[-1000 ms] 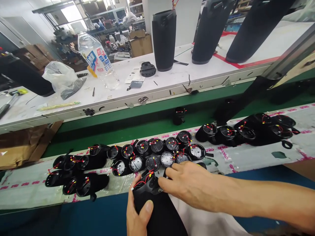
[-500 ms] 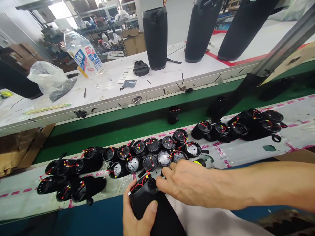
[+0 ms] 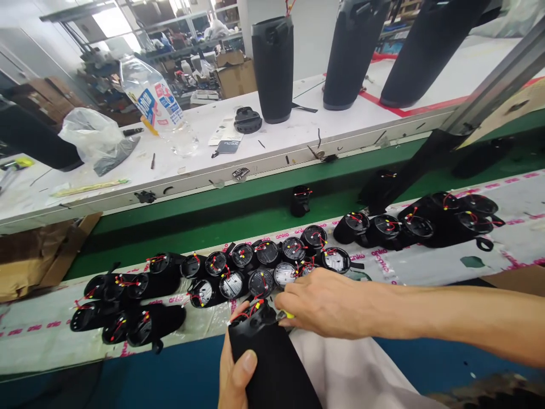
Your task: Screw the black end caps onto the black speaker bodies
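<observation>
The left hand [image 3: 234,369] gripped a black speaker [image 3: 272,363]. The right hand [image 3: 327,304] pinched its wires. More speakers [image 3: 255,267] lay on the taped bench [image 3: 426,267], by a green belt [image 3: 238,210].

You are working in bright, even light; the strongest of it comes from the windows [image 3: 114,23] at the far upper left, which are blown out to white. The white table [image 3: 298,136] reflects it softly, and a plastic bottle [image 3: 157,108] on it shows glare. Shadows are faint and short. Your wide lens bends straight edges near the frame borders and stretches your right forearm. The far background is slightly soft, the black parts hold little detail, and your hands look sharp.
</observation>
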Tool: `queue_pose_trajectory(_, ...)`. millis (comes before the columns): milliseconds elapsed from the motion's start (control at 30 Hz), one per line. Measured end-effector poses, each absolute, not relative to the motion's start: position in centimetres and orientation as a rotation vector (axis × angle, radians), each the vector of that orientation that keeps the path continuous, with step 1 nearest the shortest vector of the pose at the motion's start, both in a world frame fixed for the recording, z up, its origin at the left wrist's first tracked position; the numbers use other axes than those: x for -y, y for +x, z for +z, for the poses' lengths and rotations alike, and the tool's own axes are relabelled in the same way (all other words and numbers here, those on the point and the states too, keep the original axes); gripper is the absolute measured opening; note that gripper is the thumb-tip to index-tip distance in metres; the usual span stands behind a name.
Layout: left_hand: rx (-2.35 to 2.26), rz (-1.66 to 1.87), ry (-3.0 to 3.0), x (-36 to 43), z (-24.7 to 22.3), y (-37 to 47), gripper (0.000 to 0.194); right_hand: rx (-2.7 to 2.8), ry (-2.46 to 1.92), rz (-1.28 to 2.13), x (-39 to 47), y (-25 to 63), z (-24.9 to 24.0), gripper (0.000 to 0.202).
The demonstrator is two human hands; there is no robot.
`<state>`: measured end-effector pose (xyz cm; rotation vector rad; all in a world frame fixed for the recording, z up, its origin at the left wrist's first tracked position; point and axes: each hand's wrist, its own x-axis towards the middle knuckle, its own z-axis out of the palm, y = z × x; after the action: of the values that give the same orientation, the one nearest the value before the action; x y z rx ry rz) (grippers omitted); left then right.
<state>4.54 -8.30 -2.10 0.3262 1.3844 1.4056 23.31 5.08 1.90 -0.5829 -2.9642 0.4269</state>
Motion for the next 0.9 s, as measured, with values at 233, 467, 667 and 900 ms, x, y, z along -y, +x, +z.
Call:
queue_pose_trajectory(233,-1.398,1.39,0.331,8.4,-1.4,5.0,0.088,2.976,-0.476,0.337,-4.6,23.4,1.5,0.027)
queue_pose_trajectory(467,-1.413,1.356,0.425,8.5,-1.5,4.9,0.082,2.985,-0.449,0.387,-4.7,23.8,2.2,0.023)
queue_pose_trajectory(667,-1.462,1.368,0.473,8.2,-1.3,4.8,0.079,3.001,-0.472,0.341,-4.6,23.7,1.6,0.022)
queue_pose_trajectory(900,-1.548,1.319,0.548,8.3,-1.5,3.7,0.092,3.037,-0.437,0.233,-4.2,24.1,2.4,0.01)
